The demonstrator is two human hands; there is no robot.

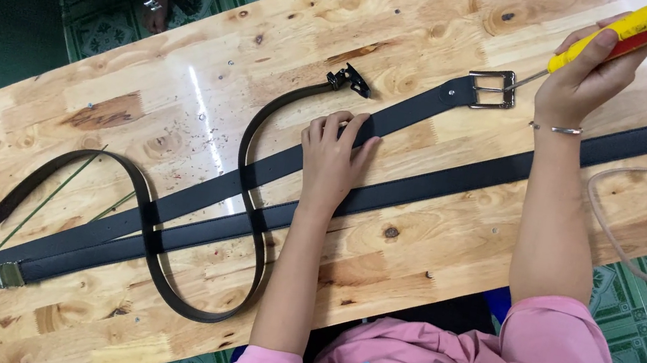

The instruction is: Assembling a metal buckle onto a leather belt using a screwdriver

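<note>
My left hand (332, 157) lies flat with fingers spread, pressing on a black belt (414, 111) that runs diagonally across the wooden table (434, 253). My right hand (582, 76) grips a screwdriver with a yellow and red handle (629, 30). Its metal tip touches the silver buckle (492, 89) at the end of that belt. A second black belt (464, 181) lies parallel and just nearer to me, ending in a brass-coloured buckle (6, 275) at the lower left.
A thin black strap (247, 195) snakes in an S over both belts, with a small black clip (349, 81) at its end. A pale cord (619, 248) loops off the table's right edge. Another person's sandalled foot (156, 5) rests on the green tiled floor beyond the table.
</note>
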